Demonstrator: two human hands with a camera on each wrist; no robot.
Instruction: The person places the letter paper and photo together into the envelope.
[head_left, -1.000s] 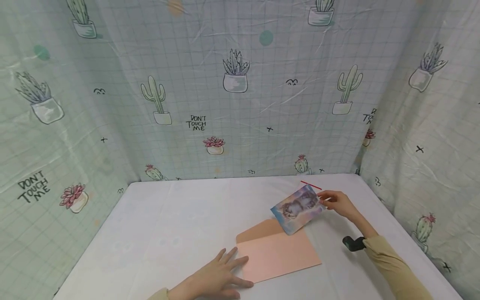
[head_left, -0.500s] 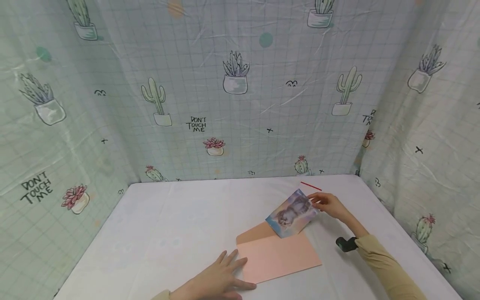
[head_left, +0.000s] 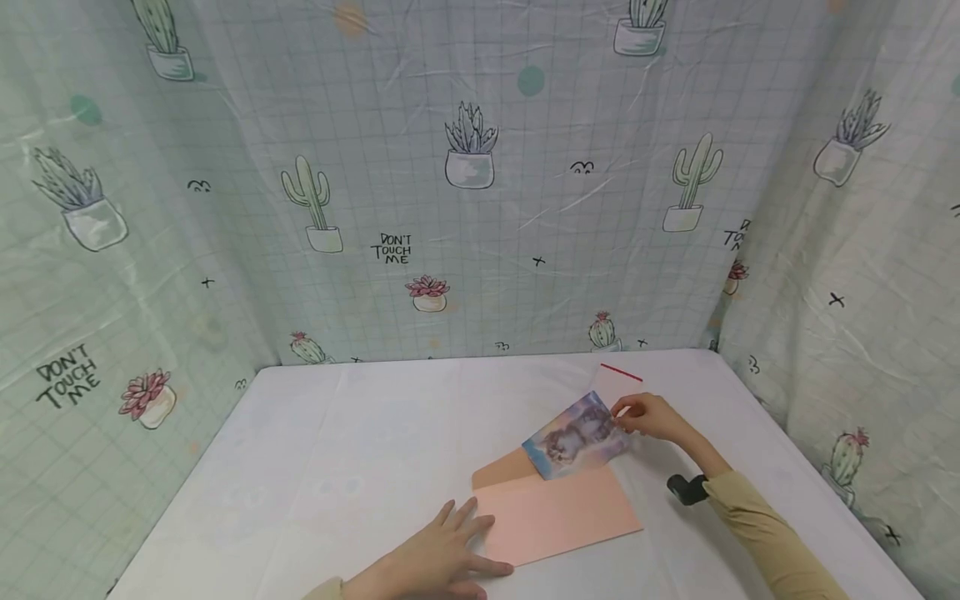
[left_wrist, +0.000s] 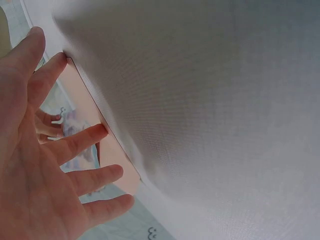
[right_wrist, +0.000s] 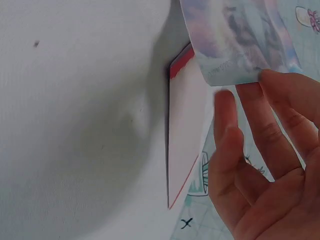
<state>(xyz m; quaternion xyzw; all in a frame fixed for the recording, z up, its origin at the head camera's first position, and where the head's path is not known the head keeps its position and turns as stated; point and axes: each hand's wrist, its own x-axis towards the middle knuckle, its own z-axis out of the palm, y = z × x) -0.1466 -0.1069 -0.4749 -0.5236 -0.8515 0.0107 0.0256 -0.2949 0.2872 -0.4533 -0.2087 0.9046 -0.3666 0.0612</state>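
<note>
A peach envelope [head_left: 555, 518] lies on the white table with its darker flap [head_left: 501, 472] unfolded toward the back. My left hand [head_left: 435, 552] rests at its left end, fingers spread and fairly straight, fingertips touching the edge; the left wrist view shows the palm [left_wrist: 42, 165] beside the envelope [left_wrist: 80, 95]. At the back right, my right hand [head_left: 654, 417] pinches one end of a picture card [head_left: 570, 440] printed with a furry animal in blue and pink. The card is tilted and overlaps the flap. Between thumb and fingers, its corner [right_wrist: 220, 72] shows in the right wrist view.
Behind the card lies a flat white piece with a red edge [head_left: 621, 372], seen as a pale slab [right_wrist: 187, 125] in the right wrist view. Cactus-printed cloth [head_left: 472, 250] walls the table [head_left: 352, 442] at the back and sides.
My right hand has brought the card down and leftward, over the envelope's flap. More of the white piece behind it now shows. The left hand and envelope have barely shifted.
</note>
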